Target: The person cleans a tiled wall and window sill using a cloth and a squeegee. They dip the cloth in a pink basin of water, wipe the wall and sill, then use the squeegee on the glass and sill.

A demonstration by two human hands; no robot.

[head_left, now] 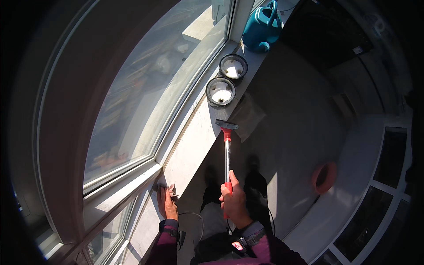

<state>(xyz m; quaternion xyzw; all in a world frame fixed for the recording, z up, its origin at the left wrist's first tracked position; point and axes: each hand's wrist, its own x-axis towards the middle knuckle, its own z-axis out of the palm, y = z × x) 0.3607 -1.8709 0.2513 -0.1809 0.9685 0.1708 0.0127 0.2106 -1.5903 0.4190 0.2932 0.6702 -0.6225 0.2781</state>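
Note:
My right hand (235, 204) is wrapped round the red grip of a long-handled scraper (227, 154). The scraper has a silver shaft, a red neck and a wide dark head. Its head lies at the inner edge of the white windowsill (187, 145), below two round pots; I cannot tell whether it touches the sill. My left hand (168, 204) rests at the near part of the sill by the window corner. Its fingers press on a crumpled pinkish-grey cloth (172, 190), partly hidden under them.
Two dark-rimmed pots with pale insides (221, 91) stand on the sill. Beyond them is a teal watering can (262, 28). The window (145, 97) borders the sill on the left. An orange round container (323, 177) sits to the right, near a white framed panel (375, 187).

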